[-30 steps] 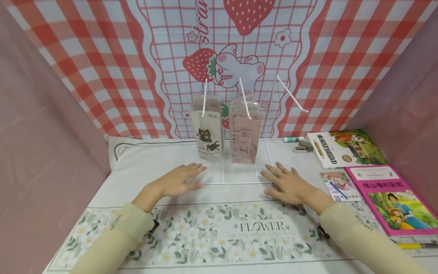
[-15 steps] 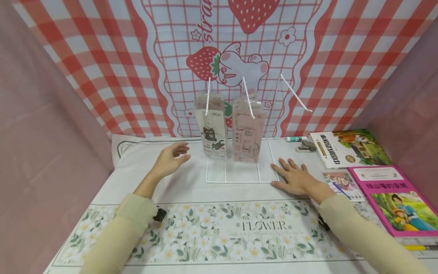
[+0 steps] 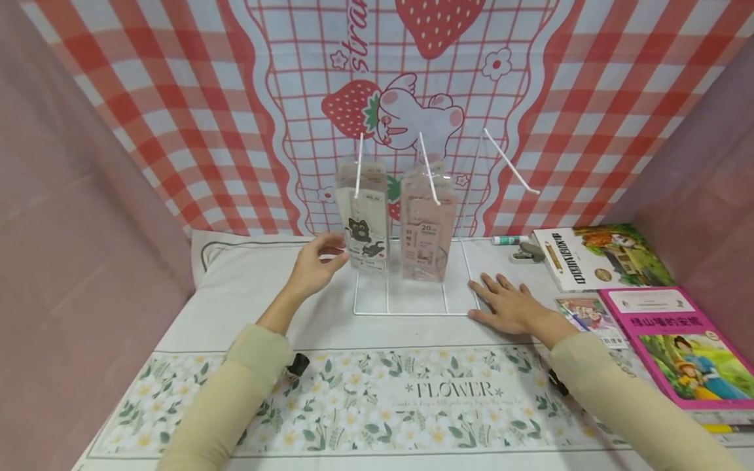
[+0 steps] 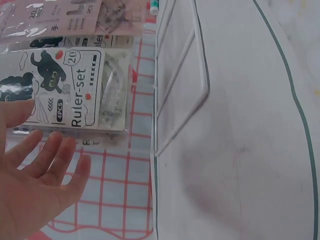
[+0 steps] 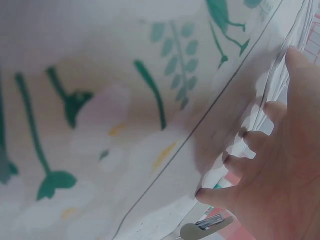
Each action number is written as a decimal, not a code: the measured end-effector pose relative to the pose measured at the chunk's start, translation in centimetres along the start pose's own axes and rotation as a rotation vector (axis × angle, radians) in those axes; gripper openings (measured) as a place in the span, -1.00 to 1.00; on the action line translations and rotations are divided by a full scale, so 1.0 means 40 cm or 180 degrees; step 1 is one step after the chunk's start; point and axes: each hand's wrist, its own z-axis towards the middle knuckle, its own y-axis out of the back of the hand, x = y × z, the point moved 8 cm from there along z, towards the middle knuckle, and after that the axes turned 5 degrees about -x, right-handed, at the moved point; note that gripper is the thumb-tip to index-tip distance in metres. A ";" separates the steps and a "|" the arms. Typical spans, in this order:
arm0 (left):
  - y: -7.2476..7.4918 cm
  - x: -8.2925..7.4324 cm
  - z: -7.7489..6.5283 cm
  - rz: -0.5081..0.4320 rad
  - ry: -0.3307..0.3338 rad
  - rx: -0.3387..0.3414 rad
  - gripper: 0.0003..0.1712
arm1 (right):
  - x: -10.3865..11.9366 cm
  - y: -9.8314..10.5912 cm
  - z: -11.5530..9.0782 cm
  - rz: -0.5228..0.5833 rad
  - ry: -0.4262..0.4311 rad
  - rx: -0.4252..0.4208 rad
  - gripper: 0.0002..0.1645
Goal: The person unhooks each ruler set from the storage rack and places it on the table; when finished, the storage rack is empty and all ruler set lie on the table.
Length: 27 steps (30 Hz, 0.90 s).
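My left hand (image 3: 315, 268) is at the left edge of a clear packet labelled Ruler-set (image 3: 365, 229), printed with black cats. In the left wrist view the thumb lies in front of that packet (image 4: 75, 90), while the spread fingers are by its edge; no firm grip shows. The packet hangs with others behind it on a prong of a white wire rack (image 3: 415, 314). Pink packets (image 3: 427, 229) hang from the middle prong. My right hand (image 3: 508, 309) rests on the table with fingers spread, beside the right corner of the rack's base.
The rack's right prong (image 3: 511, 162) is bare. At the right lie a stapler (image 3: 526, 253), a glue stick (image 3: 509, 240), a white-covered book (image 3: 601, 255), a pink-bordered book (image 3: 677, 347), a small booklet (image 3: 592, 317) and a yellow pen (image 3: 721, 429). A checked cloth (image 3: 177, 98) hangs behind.
My left hand has lifted from beside the rack's base, swung left, then come right to the cat-printed packet. The right hand shifted slightly right and then stayed put.
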 end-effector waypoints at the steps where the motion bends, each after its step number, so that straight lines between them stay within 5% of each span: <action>1: -0.003 0.000 0.000 0.0012 0.0007 -0.0004 -0.55 | 0.001 0.000 0.000 0.0001 0.0000 0.0002 -0.07; 12: -0.041 -0.032 0.016 -0.0252 -0.0292 -0.0031 -0.62 | 0.006 0.004 -0.001 -0.0048 -0.0024 0.0040 -0.11; 20: -0.062 -0.037 0.020 -0.0495 -0.0252 0.0054 -0.57 | 0.004 0.004 0.002 -0.0066 -0.0019 0.0029 -0.11; 27: -0.060 -0.032 0.017 -0.0340 -0.0279 0.0051 -0.47 | 0.005 0.004 0.004 -0.0085 -0.0051 0.0074 -0.10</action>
